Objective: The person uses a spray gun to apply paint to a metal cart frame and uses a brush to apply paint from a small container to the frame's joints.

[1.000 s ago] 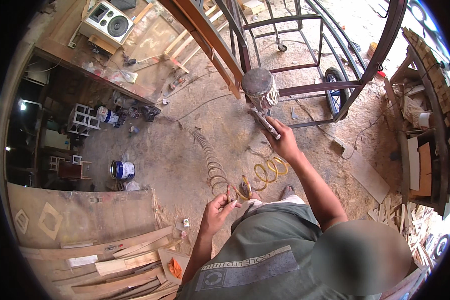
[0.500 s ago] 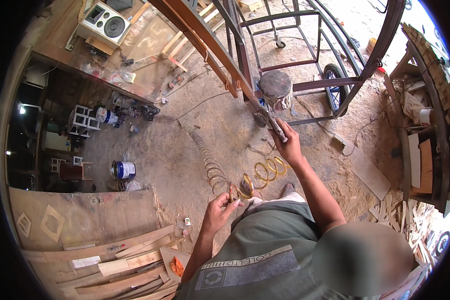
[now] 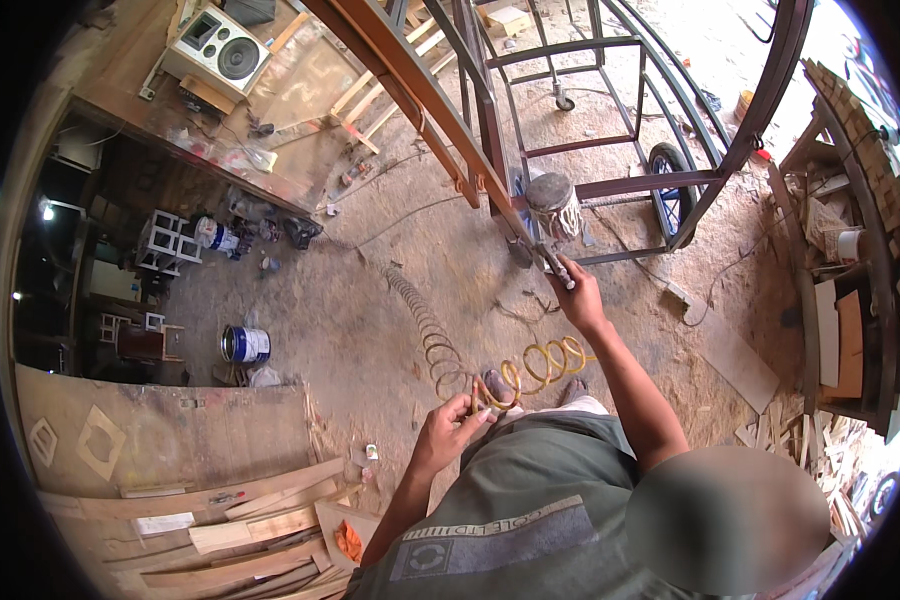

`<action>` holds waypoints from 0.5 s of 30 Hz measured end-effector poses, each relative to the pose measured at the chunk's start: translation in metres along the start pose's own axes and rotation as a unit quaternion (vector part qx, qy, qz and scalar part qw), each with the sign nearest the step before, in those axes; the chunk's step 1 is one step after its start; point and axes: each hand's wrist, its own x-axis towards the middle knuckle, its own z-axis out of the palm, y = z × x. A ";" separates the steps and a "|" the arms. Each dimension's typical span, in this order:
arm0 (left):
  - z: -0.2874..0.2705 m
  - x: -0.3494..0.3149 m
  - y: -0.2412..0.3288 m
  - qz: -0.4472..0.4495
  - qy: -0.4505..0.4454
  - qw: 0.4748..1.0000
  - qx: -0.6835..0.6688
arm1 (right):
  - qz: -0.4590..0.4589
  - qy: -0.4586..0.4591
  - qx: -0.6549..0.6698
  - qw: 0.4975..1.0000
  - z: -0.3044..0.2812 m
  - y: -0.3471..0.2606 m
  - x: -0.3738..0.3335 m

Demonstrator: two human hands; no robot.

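My right hand [image 3: 582, 302] is closed round the silvery, paint-specked handle of a spray gun [image 3: 560, 268]. A round, paint-crusted cup [image 3: 556, 208] with a dark lid appears to belong to the gun, just beyond the hand. Both overlap the lower corner of a dark reddish-brown metal frame [image 3: 595, 187] in view; whether they touch it, I cannot tell. Before my waist, my left hand [image 3: 450, 432] pinches a loop of a coiled yellow air hose [image 3: 553, 358]. Its coils spread toward the right forearm and away to the far left. The joint with the gun is hidden.
Wheels [image 3: 670, 185] stand under the frame on the dusty floor. At left are a blue-and-white paint bucket [image 3: 245, 344] and a wooden bench [image 3: 200, 440] with planks [image 3: 270, 525]. A speaker [image 3: 217, 55] sits far left. Right stands a wooden rack [image 3: 850, 330] beside scrap wood [image 3: 810, 455].
The right hand and spray gun have come slightly nearer to me, the cup with them. The left hand, still on the hose, has shifted a little right and nearer. The whole view has tilted slightly.
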 end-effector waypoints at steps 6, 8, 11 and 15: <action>-0.003 -0.001 -0.011 0.031 0.034 0.998 -0.044 | -0.020 -0.013 0.000 1.000 -0.028 -0.068 0.020; -0.004 -0.001 -0.007 0.038 0.041 0.997 -0.047 | -0.031 -0.011 -0.002 0.999 -0.043 -0.102 0.029; -0.005 0.001 -0.004 0.047 0.055 0.996 -0.057 | -0.077 0.008 -0.002 0.997 -0.057 -0.128 0.041; -0.010 -0.001 -0.002 0.064 0.065 0.994 -0.060 | -0.126 0.011 0.020 0.992 -0.082 -0.178 0.058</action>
